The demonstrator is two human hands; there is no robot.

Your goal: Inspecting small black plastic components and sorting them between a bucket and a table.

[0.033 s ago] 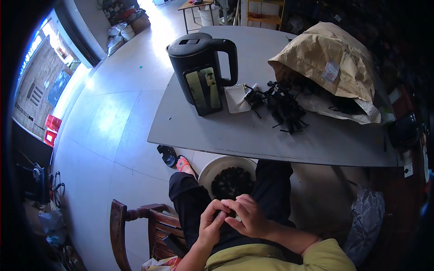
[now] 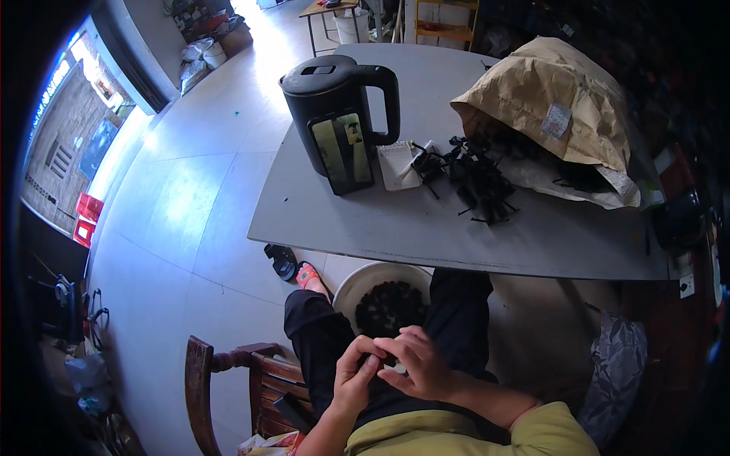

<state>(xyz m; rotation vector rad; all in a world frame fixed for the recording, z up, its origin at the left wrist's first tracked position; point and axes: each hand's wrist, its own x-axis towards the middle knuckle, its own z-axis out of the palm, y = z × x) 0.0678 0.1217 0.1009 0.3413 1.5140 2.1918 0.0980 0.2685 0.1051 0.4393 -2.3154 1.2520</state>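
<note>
Above my lap, my left hand (image 2: 356,372) and my right hand (image 2: 420,368) meet at the fingertips. Thumb and forefinger of the left are pinched together, and the right fingers curl against them. A small dark bit shows between them, too hidden to name. Just beyond stands a pale round basin (image 2: 346,292) between my legs, with many small black pieces (image 2: 391,304) in it. On the grey table (image 2: 327,220) lies a heap of black plastic parts (image 2: 479,182) with thin stems, beside the mouth of a brown paper bag (image 2: 555,99).
A black kettle (image 2: 323,91) stands on the table with a phone (image 2: 342,156) propped against it, next to a small white tray (image 2: 397,166). The table edge runs just past the basin. A wooden chair (image 2: 262,387) is at my left, patterned cloth (image 2: 617,365) at my right.
The right fingers have shifted very slightly against the left ones. Everything else stays where it was.
</note>
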